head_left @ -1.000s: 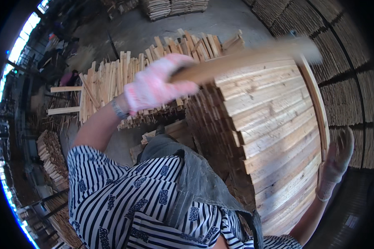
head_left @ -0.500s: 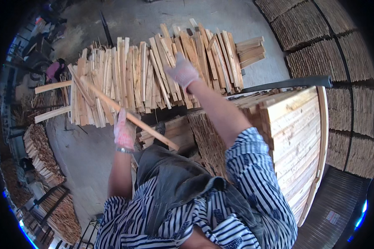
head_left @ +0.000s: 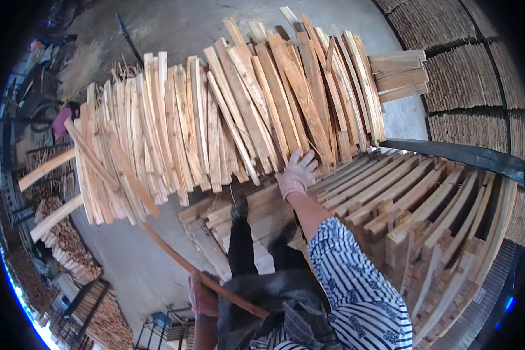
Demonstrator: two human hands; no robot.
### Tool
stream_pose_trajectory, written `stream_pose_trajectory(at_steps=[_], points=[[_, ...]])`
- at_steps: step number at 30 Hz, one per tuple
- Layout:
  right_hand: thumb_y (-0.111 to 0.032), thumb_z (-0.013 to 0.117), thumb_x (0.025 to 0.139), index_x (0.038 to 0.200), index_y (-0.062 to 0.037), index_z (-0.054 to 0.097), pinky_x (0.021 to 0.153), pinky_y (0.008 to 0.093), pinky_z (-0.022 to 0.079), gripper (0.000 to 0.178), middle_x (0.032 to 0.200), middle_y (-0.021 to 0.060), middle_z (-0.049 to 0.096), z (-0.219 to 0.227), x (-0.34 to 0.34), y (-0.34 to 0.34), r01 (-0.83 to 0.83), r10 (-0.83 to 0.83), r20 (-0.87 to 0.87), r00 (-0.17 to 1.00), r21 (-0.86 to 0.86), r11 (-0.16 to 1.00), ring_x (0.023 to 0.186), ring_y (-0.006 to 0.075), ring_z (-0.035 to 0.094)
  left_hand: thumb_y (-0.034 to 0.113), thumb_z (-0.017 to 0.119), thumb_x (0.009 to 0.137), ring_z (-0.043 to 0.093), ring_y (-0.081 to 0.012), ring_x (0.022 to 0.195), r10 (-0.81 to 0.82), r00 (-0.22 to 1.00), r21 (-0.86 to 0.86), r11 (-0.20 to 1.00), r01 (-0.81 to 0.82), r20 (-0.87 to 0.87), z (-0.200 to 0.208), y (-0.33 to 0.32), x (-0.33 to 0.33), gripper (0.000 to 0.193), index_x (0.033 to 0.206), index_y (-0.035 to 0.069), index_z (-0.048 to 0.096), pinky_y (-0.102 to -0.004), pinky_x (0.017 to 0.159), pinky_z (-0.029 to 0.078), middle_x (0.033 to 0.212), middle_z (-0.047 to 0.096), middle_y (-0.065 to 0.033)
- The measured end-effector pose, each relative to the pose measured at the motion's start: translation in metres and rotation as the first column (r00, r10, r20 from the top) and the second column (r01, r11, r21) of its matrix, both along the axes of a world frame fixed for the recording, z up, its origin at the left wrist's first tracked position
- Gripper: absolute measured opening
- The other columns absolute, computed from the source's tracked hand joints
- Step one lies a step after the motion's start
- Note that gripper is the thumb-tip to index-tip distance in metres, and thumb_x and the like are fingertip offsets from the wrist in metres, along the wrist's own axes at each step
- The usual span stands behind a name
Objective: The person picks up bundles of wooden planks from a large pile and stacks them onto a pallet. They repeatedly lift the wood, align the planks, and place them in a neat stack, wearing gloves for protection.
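Observation:
A long narrow wooden slat [head_left: 172, 255] slants from the left end of the heap down to my lap, with my left hand [head_left: 203, 294] closed around it near its lower end. My right hand [head_left: 297, 173], in a pale glove, reaches to the near ends of the slats in the wide heap [head_left: 204, 122]. Its fingers look spread against the slat ends, and no slat is plainly gripped in them. The heaped slats lie side by side, mostly pointing away from me, some crossing at angles.
At my right stands a stack of boards [head_left: 414, 216] laid in spaced rows. A dark bar [head_left: 461, 153] runs above it. Bundled wood piles [head_left: 472, 87] rise at the far right; more slat piles [head_left: 93, 306] lie at the left. A person in purple [head_left: 64, 119] is at the far left.
My left hand has drawn the slat down and toward my body. The right hand has come back from the middle of the heap to its near edge. The whole view has shifted.

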State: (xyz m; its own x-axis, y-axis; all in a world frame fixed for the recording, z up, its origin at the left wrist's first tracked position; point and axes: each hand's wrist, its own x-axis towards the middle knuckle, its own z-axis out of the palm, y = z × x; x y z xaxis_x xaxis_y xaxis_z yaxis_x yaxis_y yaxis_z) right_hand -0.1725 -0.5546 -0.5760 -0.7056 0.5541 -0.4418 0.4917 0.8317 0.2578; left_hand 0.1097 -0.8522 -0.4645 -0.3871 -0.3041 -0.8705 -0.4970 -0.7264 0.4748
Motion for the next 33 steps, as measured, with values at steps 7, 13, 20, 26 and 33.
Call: stream_pose_trajectory(at_steps=[7,13,20,26,33], points=[[-0.021,0.073,0.084,0.151,-0.0239,0.033,0.103,0.0518,0.042,0.078,0.151,0.0193,0.033,-0.011,0.002,0.026,0.086,-0.109,-0.203,0.973,-0.12,0.989,0.125,0.0377,0.051,0.043,0.06,0.098,0.06,-0.0231,0.074,-0.152,0.987,-0.067,0.987,0.149,-0.052,0.007,0.011,-0.036,0.038,0.108,0.007,0.05,-0.0388,0.068,0.053,0.084,0.056,-0.0079],[-0.016,0.079,0.073,0.146,-0.0138,0.033,0.102,0.0464,0.048,0.086,0.138,0.0272,0.045,0.073,0.003,0.022,0.024,-0.248,-0.316,0.916,-0.573,0.819,0.126,0.0451,0.052,0.031,0.06,0.098,0.058,-0.0176,0.076,-0.317,0.922,-0.048,0.948,0.315,-0.224,0.007,0.021,-0.123,0.029,0.112,0.006,0.054,-0.0332,0.068,0.051,0.088,0.057,-0.0049],[-0.003,0.076,0.072,0.152,-0.0007,0.03,0.091,0.0348,0.055,0.093,0.132,0.016,0.057,0.196,0.081,-0.015,0.329,-0.485,0.474,0.735,-0.875,-0.356,0.111,0.0237,0.061,0.046,0.068,0.091,0.067,-0.0249,0.084,-0.428,0.878,0.215,0.856,0.47,-0.214,-0.045,0.082,-0.252,0.051,0.122,0.006,0.062,-0.0399,0.073,0.057,0.1,0.069,-0.0095],[-0.028,0.074,0.081,0.148,0.005,0.033,0.107,0.0391,0.043,0.085,0.14,0.0267,0.053,0.181,0.126,0.003,0.101,-0.005,0.104,0.995,-0.952,0.29,0.126,0.0374,0.056,0.059,0.066,0.09,0.07,-0.0288,0.092,-0.457,0.849,0.497,0.69,0.526,-0.264,-0.06,0.145,-0.217,0.068,0.131,0.006,0.059,-0.0456,0.084,0.059,0.109,0.071,-0.0148],[-0.035,0.085,0.077,0.153,0.0021,0.018,0.109,0.0401,0.043,0.108,0.142,0.0258,0.049,0.155,0.095,-0.016,0.082,-0.31,-0.082,0.947,-0.873,0.481,0.13,0.0349,0.052,0.052,0.068,0.092,0.057,-0.0251,0.124,-0.643,0.721,0.231,0.684,0.693,-0.26,-0.069,0.166,-0.213,0.079,0.148,0.002,0.043,-0.0397,0.101,0.049,0.14,0.056,-0.0155]])
